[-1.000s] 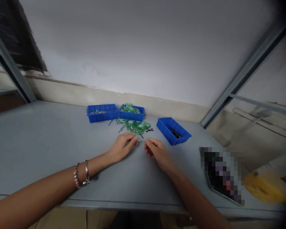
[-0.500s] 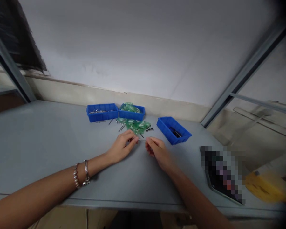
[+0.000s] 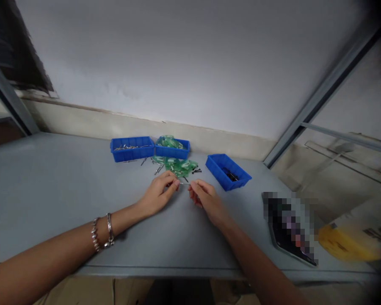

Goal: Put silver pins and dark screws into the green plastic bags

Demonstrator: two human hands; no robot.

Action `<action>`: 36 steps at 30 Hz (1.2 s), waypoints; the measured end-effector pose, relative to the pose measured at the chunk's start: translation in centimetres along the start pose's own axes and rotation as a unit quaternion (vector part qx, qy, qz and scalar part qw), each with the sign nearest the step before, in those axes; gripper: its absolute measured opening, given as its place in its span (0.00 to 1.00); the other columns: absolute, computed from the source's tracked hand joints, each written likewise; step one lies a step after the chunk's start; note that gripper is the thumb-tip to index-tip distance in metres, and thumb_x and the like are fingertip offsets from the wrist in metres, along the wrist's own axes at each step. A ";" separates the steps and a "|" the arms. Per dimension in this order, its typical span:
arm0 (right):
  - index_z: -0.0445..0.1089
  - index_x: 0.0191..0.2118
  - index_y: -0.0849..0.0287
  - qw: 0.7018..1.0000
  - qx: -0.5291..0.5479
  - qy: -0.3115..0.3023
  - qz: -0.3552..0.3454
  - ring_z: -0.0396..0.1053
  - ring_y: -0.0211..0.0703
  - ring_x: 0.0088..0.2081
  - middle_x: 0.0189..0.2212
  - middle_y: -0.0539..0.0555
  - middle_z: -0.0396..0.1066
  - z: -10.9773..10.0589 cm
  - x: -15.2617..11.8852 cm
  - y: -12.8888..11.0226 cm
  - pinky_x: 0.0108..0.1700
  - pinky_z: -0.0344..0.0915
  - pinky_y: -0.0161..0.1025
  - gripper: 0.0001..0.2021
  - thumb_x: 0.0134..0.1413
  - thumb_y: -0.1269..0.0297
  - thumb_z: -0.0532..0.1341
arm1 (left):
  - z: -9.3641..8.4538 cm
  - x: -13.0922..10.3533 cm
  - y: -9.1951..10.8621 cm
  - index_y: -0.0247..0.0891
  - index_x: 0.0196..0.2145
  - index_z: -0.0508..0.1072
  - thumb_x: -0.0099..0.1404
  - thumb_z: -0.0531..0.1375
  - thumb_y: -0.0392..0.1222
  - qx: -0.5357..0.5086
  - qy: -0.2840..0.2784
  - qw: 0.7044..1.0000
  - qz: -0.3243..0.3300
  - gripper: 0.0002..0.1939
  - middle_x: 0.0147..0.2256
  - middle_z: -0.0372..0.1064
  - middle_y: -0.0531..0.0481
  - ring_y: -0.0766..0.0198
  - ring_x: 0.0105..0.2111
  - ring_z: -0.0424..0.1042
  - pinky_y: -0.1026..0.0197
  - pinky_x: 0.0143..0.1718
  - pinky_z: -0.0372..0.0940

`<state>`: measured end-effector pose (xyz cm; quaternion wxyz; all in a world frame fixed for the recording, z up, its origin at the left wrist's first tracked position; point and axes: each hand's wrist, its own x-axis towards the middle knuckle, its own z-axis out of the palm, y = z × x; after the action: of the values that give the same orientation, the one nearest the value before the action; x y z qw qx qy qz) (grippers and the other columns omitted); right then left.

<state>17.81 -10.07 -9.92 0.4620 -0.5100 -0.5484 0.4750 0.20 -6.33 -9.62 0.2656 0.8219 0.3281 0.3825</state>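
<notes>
A thin metal rod spans the small gap between my two hands. My left hand pinches its left end between thumb and fingers. At its right end, my right hand is closed on it too. Just beyond the hands lie green plastic packets with light pieces in them. Loose metal pins are left of the packets, and black screws are to their right.
Two blue bins stand by the wall, one with metal pins, one with green packets. A third blue bin holds dark parts. A phone-like device and a yellow item lie at the right.
The whole view has shifted slightly, so bins and hands appear a little further left. Both hands keep their hold on the rod, with little visible movement relative to the table.
</notes>
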 end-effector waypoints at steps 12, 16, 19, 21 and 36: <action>0.62 0.23 0.57 1.000 -0.006 0.003 -0.013 0.56 0.34 0.23 0.21 0.47 0.59 -0.2 0.0 0.0 0.25 0.51 0.34 0.15 0.51 0.52 0.56 | 0.1 0.0 -0.2 0.35 0.25 0.67 0.69 0.48 0.47 0.010 -0.024 1.000 -0.013 0.19 0.30 0.62 0.48 0.62 0.33 0.63 0.59 0.38 0.60; 0.63 0.24 0.57 1.000 0.001 0.003 -0.003 0.56 0.35 0.24 0.22 0.48 0.60 0.0 -0.1 -0.2 0.24 0.50 0.34 0.14 0.50 0.52 0.57 | 0.2 0.0 -0.2 0.35 0.25 0.65 0.68 0.50 0.45 0.004 -0.004 1.000 -0.002 0.16 0.31 0.62 0.48 0.62 0.34 0.63 0.61 0.37 0.61; 0.62 0.23 0.57 1.000 -0.006 0.007 -0.009 0.57 0.35 0.24 0.22 0.48 0.60 0.0 0.0 -0.1 0.24 0.51 0.34 0.16 0.52 0.50 0.56 | 0.2 0.0 -0.1 0.36 0.27 0.66 0.68 0.50 0.45 0.001 -0.001 1.000 0.009 0.15 0.32 0.62 0.48 0.63 0.34 0.63 0.61 0.38 0.61; 0.61 0.22 0.57 1.000 -0.018 0.014 -0.015 0.56 0.35 0.24 0.21 0.48 0.59 -0.1 0.1 0.1 0.25 0.52 0.34 0.18 0.53 0.49 0.54 | 0.1 0.0 0.0 0.36 0.27 0.66 0.67 0.51 0.45 0.003 0.000 1.000 0.016 0.14 0.32 0.63 0.48 0.63 0.34 0.63 0.60 0.38 0.60; 0.61 0.23 0.56 0.996 -0.054 0.048 -0.059 0.57 0.38 0.26 0.21 0.48 0.59 -0.2 0.1 0.3 0.29 0.55 0.36 0.15 0.53 0.52 0.56 | 0.3 0.0 -0.1 0.35 0.25 0.66 0.68 0.50 0.47 0.007 -0.044 0.999 0.009 0.18 0.32 0.62 0.48 0.63 0.33 0.63 0.60 0.38 0.61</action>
<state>18.02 -9.93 -10.23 0.4865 -0.5236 -0.5796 0.3915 0.37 -6.32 -9.83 0.2710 0.8427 0.3110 0.3460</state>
